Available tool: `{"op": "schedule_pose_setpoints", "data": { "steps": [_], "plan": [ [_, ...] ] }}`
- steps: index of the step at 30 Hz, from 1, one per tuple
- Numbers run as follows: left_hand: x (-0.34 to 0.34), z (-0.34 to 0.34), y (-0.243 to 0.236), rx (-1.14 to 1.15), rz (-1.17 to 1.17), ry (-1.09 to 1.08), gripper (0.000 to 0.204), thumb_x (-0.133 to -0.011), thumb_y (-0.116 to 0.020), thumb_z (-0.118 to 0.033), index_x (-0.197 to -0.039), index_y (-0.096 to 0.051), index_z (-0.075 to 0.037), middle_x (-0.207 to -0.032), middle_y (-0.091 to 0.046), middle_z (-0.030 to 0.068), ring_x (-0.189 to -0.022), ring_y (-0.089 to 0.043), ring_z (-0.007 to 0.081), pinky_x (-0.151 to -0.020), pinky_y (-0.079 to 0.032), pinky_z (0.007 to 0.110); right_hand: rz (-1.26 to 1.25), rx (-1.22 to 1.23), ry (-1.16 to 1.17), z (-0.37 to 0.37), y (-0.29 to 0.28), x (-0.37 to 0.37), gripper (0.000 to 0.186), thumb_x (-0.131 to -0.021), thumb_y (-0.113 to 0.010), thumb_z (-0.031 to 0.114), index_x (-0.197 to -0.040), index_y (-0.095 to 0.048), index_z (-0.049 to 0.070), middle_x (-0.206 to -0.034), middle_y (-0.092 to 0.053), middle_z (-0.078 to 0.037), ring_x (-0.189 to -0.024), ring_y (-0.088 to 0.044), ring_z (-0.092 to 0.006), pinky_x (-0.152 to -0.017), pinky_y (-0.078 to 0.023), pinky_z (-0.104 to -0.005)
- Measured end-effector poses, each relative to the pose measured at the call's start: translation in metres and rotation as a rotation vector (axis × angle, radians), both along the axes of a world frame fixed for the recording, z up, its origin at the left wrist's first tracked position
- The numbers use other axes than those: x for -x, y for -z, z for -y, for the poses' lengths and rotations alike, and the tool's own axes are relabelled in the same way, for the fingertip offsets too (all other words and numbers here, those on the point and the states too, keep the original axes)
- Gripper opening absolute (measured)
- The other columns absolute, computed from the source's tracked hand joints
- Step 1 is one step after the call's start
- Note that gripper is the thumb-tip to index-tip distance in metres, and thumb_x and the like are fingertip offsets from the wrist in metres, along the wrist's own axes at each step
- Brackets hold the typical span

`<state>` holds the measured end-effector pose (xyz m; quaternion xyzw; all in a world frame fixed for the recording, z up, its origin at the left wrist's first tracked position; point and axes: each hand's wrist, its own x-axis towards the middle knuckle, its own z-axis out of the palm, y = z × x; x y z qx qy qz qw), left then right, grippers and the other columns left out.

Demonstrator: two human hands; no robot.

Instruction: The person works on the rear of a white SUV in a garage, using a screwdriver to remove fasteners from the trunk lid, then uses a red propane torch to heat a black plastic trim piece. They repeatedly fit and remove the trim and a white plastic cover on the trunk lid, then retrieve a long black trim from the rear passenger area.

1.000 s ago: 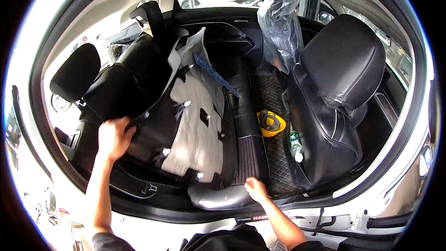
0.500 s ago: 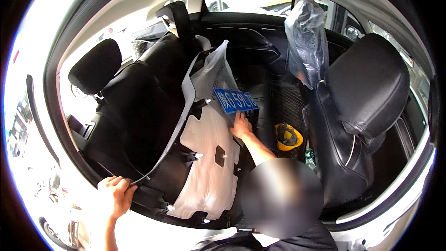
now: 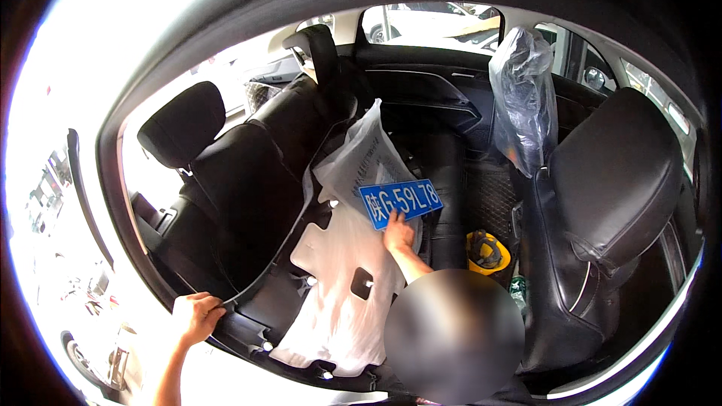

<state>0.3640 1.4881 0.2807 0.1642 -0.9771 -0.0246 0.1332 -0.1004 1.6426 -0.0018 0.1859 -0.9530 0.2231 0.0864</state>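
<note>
My left hand (image 3: 198,316) is closed over the near-left edge of a black trim panel (image 3: 265,314) that lies on the rear seat, its back facing up. White clips stick out of that panel, and a pale padded sheet (image 3: 338,293) with a square hole covers its middle. My right hand (image 3: 398,231) pinches the lower edge of a blue licence plate (image 3: 410,209) with white characters. The plate rests against or just above a translucent plastic bag (image 3: 362,154) with dark print. A blurred disc hides much of my right arm.
On the left is the black rear seatback with its headrest (image 3: 183,122). A yellow helmet (image 3: 487,253) lies upturned on the floor mat, near a green bottle (image 3: 518,292). To the right stands a black front seat (image 3: 617,173); a plastic-wrapped item (image 3: 524,101) is beyond it.
The view has shifted, so the cabin sits lower in it. The panel's raised edge has dropped beside the bag. The plate has turned, its face now showing more fully.
</note>
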Motion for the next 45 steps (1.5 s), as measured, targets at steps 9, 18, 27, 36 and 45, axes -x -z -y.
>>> {"op": "schedule_pose_setpoints", "data": {
  "steps": [9, 18, 27, 36, 45],
  "plan": [
    [0.058, 0.027, -0.015, -0.325, 0.358, -0.003, 0.078, -0.081, -0.051, -0.073, -0.101, -0.067, 0.001, -0.088, -0.069, 0.0191, -0.088, -0.068, 0.0337, -0.076, -0.053, 0.039, -0.306, 0.447, 0.072, -0.116, -0.028, 0.078, 0.03, -0.07, -0.062, 0.005, -0.099, -0.067, 0.003, -0.078, -0.066, -0.021, -0.073, -0.066, -0.0385, -0.068, -0.052, -0.0473],
    [0.21, 0.034, 0.03, -1.106, 0.434, -0.254, 0.075, -0.081, -0.066, -0.049, -0.142, -0.042, -0.012, -0.151, -0.031, 0.0161, -0.139, -0.028, 0.0353, -0.106, -0.028, 0.055, -0.34, 0.571, 0.322, -0.208, -0.083, 0.039, 0.019, -0.084, -0.061, 0.016, -0.08, -0.065, -0.002, -0.074, -0.064, -0.025, -0.075, -0.065, -0.0431, -0.067, -0.051, -0.0494],
    [0.212, 0.01, -0.011, -0.938, 0.096, -0.171, 0.026, -0.063, -0.06, -0.012, -0.08, -0.066, 0.006, -0.075, -0.063, 0.0122, -0.073, -0.059, 0.0254, -0.069, -0.048, 0.036, -0.417, 0.667, 0.49, -0.248, -0.07, 0.043, 0.032, -0.089, -0.059, 0.023, -0.076, -0.062, -0.006, -0.072, -0.061, -0.029, -0.071, -0.061, -0.0468, -0.064, -0.046, -0.0531],
    [0.099, -0.021, -0.079, -0.787, -0.017, -0.249, 0.039, -0.062, -0.055, -0.01, -0.096, -0.064, 0.007, -0.075, -0.058, 0.0075, -0.071, -0.052, 0.0179, -0.067, -0.043, 0.028, -0.336, 0.688, 0.533, -0.206, -0.079, 0.085, 0.031, -0.09, -0.055, 0.027, -0.083, -0.063, -0.002, -0.078, -0.065, -0.027, -0.077, -0.064, -0.0452, -0.071, -0.049, -0.0539],
    [-0.034, -0.052, -0.116, -0.787, -0.055, -0.516, 0.068, -0.053, -0.06, -0.009, -0.12, -0.058, 0.004, -0.098, -0.065, 0.0139, -0.085, -0.06, 0.0216, -0.076, -0.048, 0.03, -0.385, 0.646, 0.249, -0.113, -0.058, 0.103, 0.022, -0.089, -0.056, 0.021, -0.095, -0.065, 0.001, -0.082, -0.066, -0.025, -0.077, -0.064, -0.0428, -0.07, -0.051, -0.0516]
  ]
}}
